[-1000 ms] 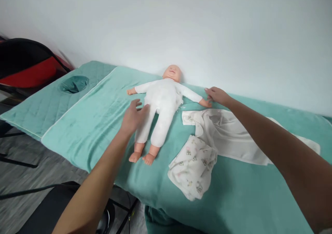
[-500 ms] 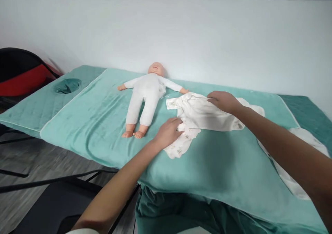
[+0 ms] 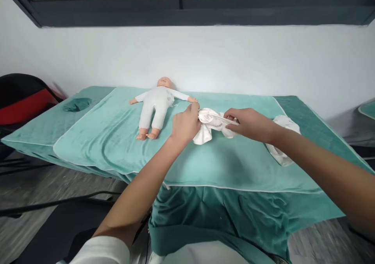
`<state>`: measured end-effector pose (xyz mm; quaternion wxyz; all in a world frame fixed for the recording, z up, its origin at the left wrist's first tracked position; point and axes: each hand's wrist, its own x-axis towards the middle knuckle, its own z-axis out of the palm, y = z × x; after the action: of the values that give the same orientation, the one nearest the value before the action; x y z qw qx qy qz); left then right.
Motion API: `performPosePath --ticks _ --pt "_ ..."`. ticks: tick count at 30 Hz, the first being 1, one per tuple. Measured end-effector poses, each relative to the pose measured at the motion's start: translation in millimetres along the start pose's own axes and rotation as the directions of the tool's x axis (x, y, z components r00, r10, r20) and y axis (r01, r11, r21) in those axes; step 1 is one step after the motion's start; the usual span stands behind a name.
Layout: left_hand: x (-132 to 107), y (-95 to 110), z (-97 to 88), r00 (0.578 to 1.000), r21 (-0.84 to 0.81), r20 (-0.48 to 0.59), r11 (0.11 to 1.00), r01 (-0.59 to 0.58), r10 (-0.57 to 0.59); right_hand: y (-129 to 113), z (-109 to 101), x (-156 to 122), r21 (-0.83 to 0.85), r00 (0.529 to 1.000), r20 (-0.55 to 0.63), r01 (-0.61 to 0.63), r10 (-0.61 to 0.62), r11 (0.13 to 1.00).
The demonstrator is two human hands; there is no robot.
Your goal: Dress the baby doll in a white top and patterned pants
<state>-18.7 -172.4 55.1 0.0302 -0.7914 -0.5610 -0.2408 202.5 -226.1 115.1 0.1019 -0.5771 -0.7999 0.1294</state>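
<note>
My left hand (image 3: pixel 186 124) is closed on the left end of a white baby garment (image 3: pixel 211 120), which is bunched and twisted just above the green bed cover. My right hand (image 3: pixel 249 124) pinches the garment's right side between thumb and fingers. The cloth between my hands is pulled taut along its top, and a fold hangs down beneath my left hand. To the left lies a baby doll (image 3: pixel 157 100) on its back in a white suit, arms spread, its hand close to my left knuckles.
The massage bed (image 3: pixel 117 147) has a face hole (image 3: pixel 76 104) at its left end. Another white cloth (image 3: pixel 283 154) lies to the right, partly behind my right forearm. A black and red chair (image 3: pixel 26 104) stands at the left, and a dark chair seat (image 3: pixel 61 225) is low in front.
The garment was spread flat under my hands; now it is gathered into a narrow bunch between them. My view has tilted up, bringing the window in.
</note>
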Motion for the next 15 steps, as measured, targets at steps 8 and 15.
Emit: performPosePath --ticks 8,15 --pt "-17 8 -15.7 0.961 -0.482 -0.277 0.866 -0.137 -0.002 5 52 1 0.261 0.984 -0.033 -0.161 0.175 0.952" --pt "-32 -6 -3.3 0.898 -0.568 -0.435 0.753 -0.332 0.067 -30 81 36 0.941 0.998 0.032 -0.049 0.055 0.335"
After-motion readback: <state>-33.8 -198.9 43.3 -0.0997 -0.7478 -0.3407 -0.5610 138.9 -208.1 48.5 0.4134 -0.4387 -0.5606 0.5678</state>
